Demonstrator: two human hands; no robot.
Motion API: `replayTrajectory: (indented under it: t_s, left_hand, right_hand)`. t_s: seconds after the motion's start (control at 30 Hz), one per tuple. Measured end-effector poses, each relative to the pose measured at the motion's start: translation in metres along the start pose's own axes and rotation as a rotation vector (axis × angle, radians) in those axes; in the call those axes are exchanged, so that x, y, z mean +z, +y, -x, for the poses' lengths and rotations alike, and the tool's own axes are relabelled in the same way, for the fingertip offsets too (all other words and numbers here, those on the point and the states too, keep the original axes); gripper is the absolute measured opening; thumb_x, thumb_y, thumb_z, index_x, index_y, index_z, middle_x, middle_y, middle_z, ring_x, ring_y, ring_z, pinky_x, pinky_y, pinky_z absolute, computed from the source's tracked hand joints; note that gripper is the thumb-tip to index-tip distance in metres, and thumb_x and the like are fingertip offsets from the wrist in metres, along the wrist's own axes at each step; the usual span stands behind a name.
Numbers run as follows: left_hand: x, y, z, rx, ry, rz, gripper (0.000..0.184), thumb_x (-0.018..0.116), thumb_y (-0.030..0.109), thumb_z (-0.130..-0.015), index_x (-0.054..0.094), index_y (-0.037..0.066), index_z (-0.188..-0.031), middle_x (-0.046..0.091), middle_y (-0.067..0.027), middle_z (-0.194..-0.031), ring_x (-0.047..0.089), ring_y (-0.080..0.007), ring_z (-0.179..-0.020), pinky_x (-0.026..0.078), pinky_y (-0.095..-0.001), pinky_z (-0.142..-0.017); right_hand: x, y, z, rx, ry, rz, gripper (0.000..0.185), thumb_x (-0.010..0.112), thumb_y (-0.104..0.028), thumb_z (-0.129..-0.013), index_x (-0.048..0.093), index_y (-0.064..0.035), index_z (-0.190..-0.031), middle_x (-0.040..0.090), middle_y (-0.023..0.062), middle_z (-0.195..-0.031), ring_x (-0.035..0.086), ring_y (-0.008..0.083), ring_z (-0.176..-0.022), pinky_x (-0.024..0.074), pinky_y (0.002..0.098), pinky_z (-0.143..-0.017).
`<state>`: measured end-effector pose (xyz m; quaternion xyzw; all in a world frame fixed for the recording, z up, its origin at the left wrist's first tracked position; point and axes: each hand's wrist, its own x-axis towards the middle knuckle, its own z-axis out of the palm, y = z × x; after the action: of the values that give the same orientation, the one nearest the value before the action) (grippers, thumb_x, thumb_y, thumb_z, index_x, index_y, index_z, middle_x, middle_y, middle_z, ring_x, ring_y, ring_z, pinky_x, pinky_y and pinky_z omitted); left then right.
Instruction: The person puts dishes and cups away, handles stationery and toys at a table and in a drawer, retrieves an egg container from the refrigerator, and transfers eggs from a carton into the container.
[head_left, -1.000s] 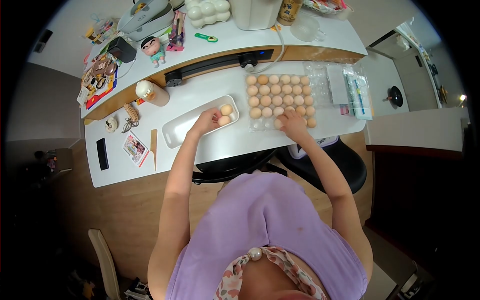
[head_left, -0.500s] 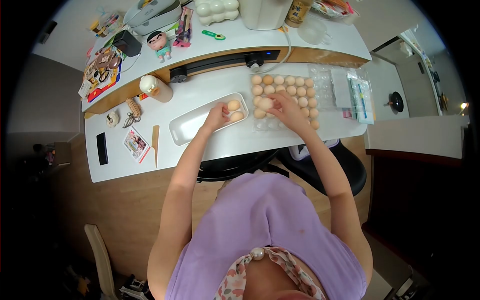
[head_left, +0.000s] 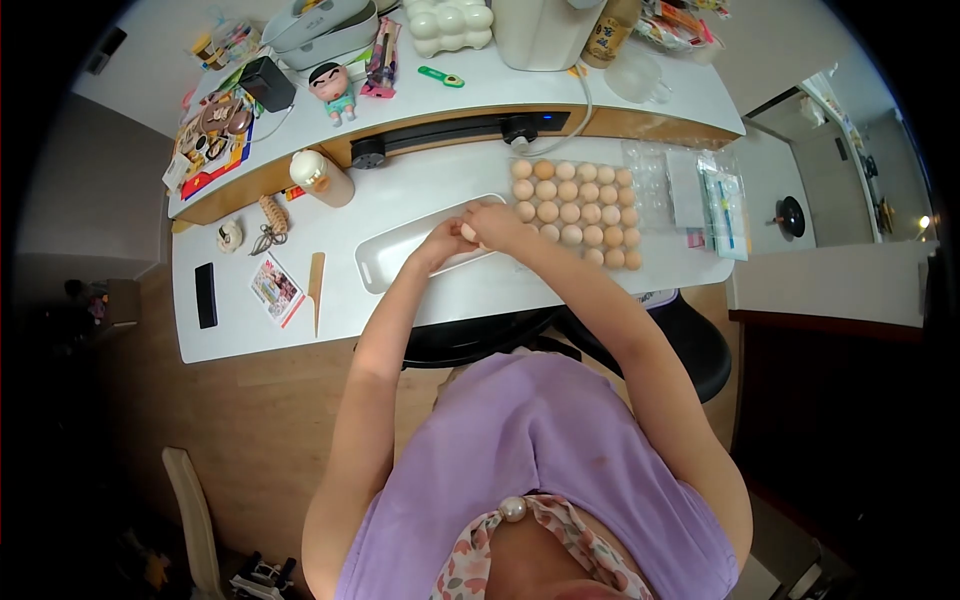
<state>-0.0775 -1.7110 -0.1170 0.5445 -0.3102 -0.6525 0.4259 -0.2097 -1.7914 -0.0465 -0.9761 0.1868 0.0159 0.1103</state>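
Observation:
A white oblong container [head_left: 385,262] lies in front of me on the white desk. Over its right end my left hand [head_left: 442,245] and my right hand [head_left: 494,226] are close together, fingers curled. Between the fingertips shows one pale egg [head_left: 468,232], with both hands appearing closed on it. The hands and right forearm cover that end of the container, so any eggs lying there are hidden. To the right, rows of brown eggs [head_left: 569,212] sit in a clear plastic tray, its near left part behind my right forearm.
A clear plastic lid [head_left: 645,185] stands beside the eggs. Left of the container are a capped bottle [head_left: 322,180], a wooden comb [head_left: 316,290], a picture card [head_left: 275,288] and a black phone [head_left: 205,295]. Behind runs a raised shelf [head_left: 440,110] bearing a figurine [head_left: 332,92] and a white egg-shaped holder [head_left: 448,25].
My right hand has moved left from the egg tray to my left hand, carrying an egg over the container. The two eggs seen earlier in the container are now covered. The view has shifted slightly.

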Motion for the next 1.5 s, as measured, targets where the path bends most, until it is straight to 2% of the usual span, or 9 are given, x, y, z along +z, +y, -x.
replayTrajectory:
  t_s: [0.13,0.43,0.63,0.77,0.83,1.03,1.13,1.23,1.5]
  left_hand:
    - [-0.003,0.022,0.013,-0.193,-0.071,0.498,0.035,0.055,-0.003,-0.078,0.046,0.0,-0.112,0.054,-0.0096,-0.106,0.056,-0.0193,-0.096,0.049,-0.0285,-0.086]
    - [0.013,0.015,0.0,-0.141,0.083,0.177,0.028,0.048,0.011,-0.09,0.045,0.001,-0.116,0.058,-0.0108,-0.102,0.06,-0.0175,-0.09,0.053,-0.0272,-0.078]
    - [0.009,0.006,-0.008,-0.202,0.196,0.064,0.032,0.054,0.017,-0.088,0.049,0.004,-0.117,0.06,-0.0064,-0.101,0.06,-0.014,-0.088,0.052,-0.0241,-0.072]
    - [-0.001,-0.029,-0.025,0.061,0.287,-0.062,0.037,0.066,0.022,-0.08,0.056,-0.001,-0.108,0.062,-0.0055,-0.094,0.058,-0.0131,-0.08,0.049,-0.0245,-0.066]
    - [-0.004,-0.035,-0.029,0.151,0.274,-0.057,0.038,0.069,0.023,-0.077,0.058,-0.001,-0.105,0.062,-0.0045,-0.092,0.057,-0.012,-0.08,0.046,-0.0244,-0.067]
    - [-0.004,-0.037,-0.023,0.173,0.344,-0.237,0.03,0.07,0.023,-0.077,0.061,0.0,-0.093,0.061,-0.0048,-0.083,0.057,-0.0118,-0.073,0.046,-0.0252,-0.065]
    - [0.0,-0.028,-0.018,0.005,0.356,-0.231,0.029,0.071,0.018,-0.076,0.056,-0.003,-0.088,0.058,-0.0076,-0.08,0.06,-0.0159,-0.07,0.049,-0.0252,-0.058]
    - [0.016,0.002,0.002,-0.108,0.367,0.023,0.027,0.07,0.011,-0.076,0.05,-0.005,-0.086,0.054,-0.0107,-0.084,0.062,-0.0216,-0.07,0.054,-0.0261,-0.055]
    - [0.012,0.009,0.003,-0.232,0.271,0.322,0.025,0.054,0.001,-0.084,0.041,-0.006,-0.104,0.053,-0.0193,-0.105,0.063,-0.0318,-0.082,0.058,-0.0324,-0.065]
  right_hand:
    - [0.018,-0.003,-0.004,0.019,0.061,-0.006,0.018,0.056,-0.014,-0.075,0.064,-0.0085,-0.09,0.058,0.0063,-0.103,0.059,0.0231,-0.093,0.0495,0.0332,-0.075]
    - [0.008,-0.007,-0.001,0.214,0.09,-0.061,0.017,0.057,-0.017,-0.074,0.064,-0.0064,-0.086,0.061,0.0098,-0.095,0.063,0.0236,-0.083,0.0512,0.033,-0.069]
    - [0.001,-0.01,-0.001,0.356,-0.101,0.091,0.012,0.06,-0.016,-0.072,0.067,-0.009,-0.077,0.065,0.0094,-0.081,0.064,0.023,-0.078,0.0512,0.0305,-0.064]
    - [0.013,-0.008,-0.004,0.356,-0.079,0.175,0.017,0.061,-0.025,-0.074,0.068,-0.0099,-0.079,0.066,0.0082,-0.085,0.064,0.0218,-0.081,0.0509,0.0304,-0.065]
    - [0.001,-0.015,-0.005,0.4,-0.151,0.117,0.013,0.059,-0.014,-0.073,0.067,-0.0082,-0.081,0.065,0.0094,-0.086,0.064,0.0238,-0.082,0.051,0.0312,-0.067]
    - [-0.014,-0.024,-0.004,0.432,-0.228,0.116,0.013,0.06,-0.012,-0.073,0.066,-0.0075,-0.084,0.064,0.0107,-0.09,0.063,0.0242,-0.084,0.051,0.0312,-0.068]
    - [-0.004,-0.021,-0.008,0.451,-0.246,0.118,0.014,0.061,-0.015,-0.073,0.066,-0.0077,-0.084,0.064,0.0107,-0.091,0.063,0.0232,-0.086,0.0511,0.0309,-0.068]
    - [0.012,-0.016,-0.015,0.469,-0.262,0.131,0.015,0.062,-0.017,-0.074,0.066,-0.0072,-0.084,0.064,0.0106,-0.091,0.063,0.0224,-0.087,0.051,0.0303,-0.069]
    - [0.013,-0.019,-0.011,0.476,-0.155,0.153,0.016,0.061,-0.016,-0.074,0.066,-0.0054,-0.084,0.063,0.0113,-0.09,0.063,0.0226,-0.087,0.0512,0.0307,-0.07]
